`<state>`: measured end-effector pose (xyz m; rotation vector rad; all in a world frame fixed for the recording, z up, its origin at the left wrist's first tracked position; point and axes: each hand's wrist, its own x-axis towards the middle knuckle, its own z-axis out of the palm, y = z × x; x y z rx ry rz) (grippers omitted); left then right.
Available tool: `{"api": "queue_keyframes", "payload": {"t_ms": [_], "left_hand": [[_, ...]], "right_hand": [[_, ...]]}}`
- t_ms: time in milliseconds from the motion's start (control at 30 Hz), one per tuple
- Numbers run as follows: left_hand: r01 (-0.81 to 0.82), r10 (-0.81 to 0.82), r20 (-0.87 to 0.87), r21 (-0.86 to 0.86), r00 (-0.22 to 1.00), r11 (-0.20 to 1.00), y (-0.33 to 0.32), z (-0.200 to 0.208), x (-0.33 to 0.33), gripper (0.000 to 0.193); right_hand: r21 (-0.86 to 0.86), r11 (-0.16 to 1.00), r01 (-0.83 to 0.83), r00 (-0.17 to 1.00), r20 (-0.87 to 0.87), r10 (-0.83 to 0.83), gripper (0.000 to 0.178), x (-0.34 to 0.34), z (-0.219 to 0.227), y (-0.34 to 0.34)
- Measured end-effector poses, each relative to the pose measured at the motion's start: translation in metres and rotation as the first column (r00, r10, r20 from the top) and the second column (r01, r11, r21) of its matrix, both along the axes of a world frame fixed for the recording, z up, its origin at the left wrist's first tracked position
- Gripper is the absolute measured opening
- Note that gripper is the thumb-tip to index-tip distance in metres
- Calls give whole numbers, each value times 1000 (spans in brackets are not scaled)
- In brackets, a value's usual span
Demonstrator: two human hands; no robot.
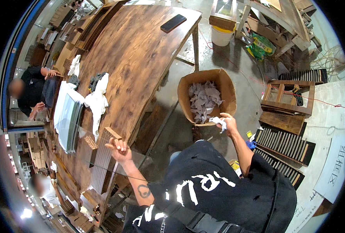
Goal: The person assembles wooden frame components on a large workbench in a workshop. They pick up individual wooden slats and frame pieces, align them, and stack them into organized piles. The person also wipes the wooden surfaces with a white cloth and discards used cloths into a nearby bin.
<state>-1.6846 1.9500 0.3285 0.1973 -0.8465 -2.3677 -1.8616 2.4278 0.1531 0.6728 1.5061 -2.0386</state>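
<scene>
My left hand (120, 151) is at a clear glass pane (140, 158) that juts over the table edge, its fingers curled at the pane. The pane's outline is faint, and how the fingers bear on it is partly unclear. Close by stand small wooden blocks (112, 133) with ridged sides. My right hand (230, 125) pinches a crumpled piece of white paper (219, 122) at the near rim of a cardboard box (228, 87). Inside the box lies a heap of crumpled paper (203, 97).
On the brown wooden table (129, 50) lie a stack of glass panes (68, 120), white cloths (98, 99) and a phone (173, 23). Two people sit beyond it at the left. Slatted dark frames (285, 143), a wooden frame (290, 97) and a white bucket (222, 37) stand at right.
</scene>
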Motion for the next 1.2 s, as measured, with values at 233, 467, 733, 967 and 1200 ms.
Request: {"api": "queue_keyframes", "payload": {"t_ms": [233,467,733,967,1200], "left_hand": [[-72,76,101,-48,992,996,6,9,23,43],[-89,104,195,-87,975,992,-6,14,51,40],[-42,52,222,-52,974,998,-8,8,51,40],[-362,335,221,94,916,928,-25,1,85,37],[-582,566,301,-46,767,812,-25,20,103,33]], "right_hand": [[396,915,-81,996,59,62,21,-32,-42,-12],[174,982,69,998,0,-71,38,-69,-32,-43],[753,641,148,989,-109,-100,74,-146,-62,-50],[859,503,-95,979,-11,203,76,-153,7,-50],[254,919,-301,706,-588,394,35,-119,142,-185]]}}
